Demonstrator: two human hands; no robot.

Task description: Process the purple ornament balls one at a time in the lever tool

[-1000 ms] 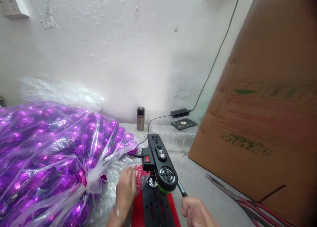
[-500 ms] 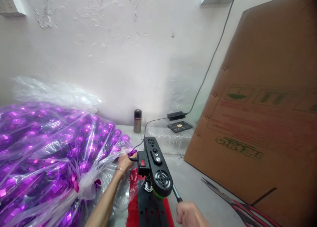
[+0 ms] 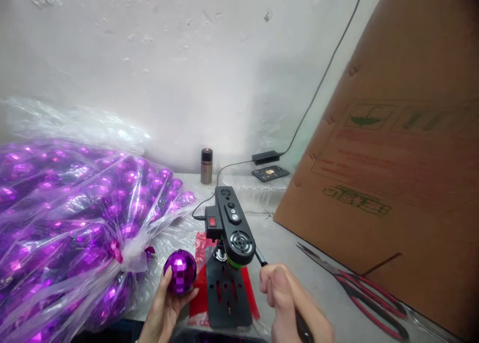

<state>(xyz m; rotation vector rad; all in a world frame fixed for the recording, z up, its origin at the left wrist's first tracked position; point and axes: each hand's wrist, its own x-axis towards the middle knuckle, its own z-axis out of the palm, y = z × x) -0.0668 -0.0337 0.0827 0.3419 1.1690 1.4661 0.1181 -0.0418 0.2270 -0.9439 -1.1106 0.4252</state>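
Observation:
My left hand [image 3: 166,303] holds a shiny purple faceted ball [image 3: 180,271], with the fingers around its lower side. It is to the left of a small black bench machine [image 3: 235,228] with round vents, a red switch and a slotted black base plate [image 3: 229,295]. My right hand [image 3: 284,300] is wrapped round the black grip of the lever [image 3: 261,255] at the machine's right side. Under the base plate lies red sheeting [image 3: 200,303]. Left of it, a clear plastic bag [image 3: 138,253], gathered and tied, bulges with purple balls [image 3: 75,193].
Large scissors [image 3: 352,283] with black and red handles lie at the right, beside a leaning cardboard box [image 3: 374,153]. Behind the machine stand a dark-capped bottle [image 3: 206,166], a power adapter [image 3: 265,157] with its cord, and a phone-like black slab [image 3: 270,172].
My left hand has come back from behind the machine's left side toward me, now plainly showing the purple ball. My right hand stays on the lever. The view has tipped downward.

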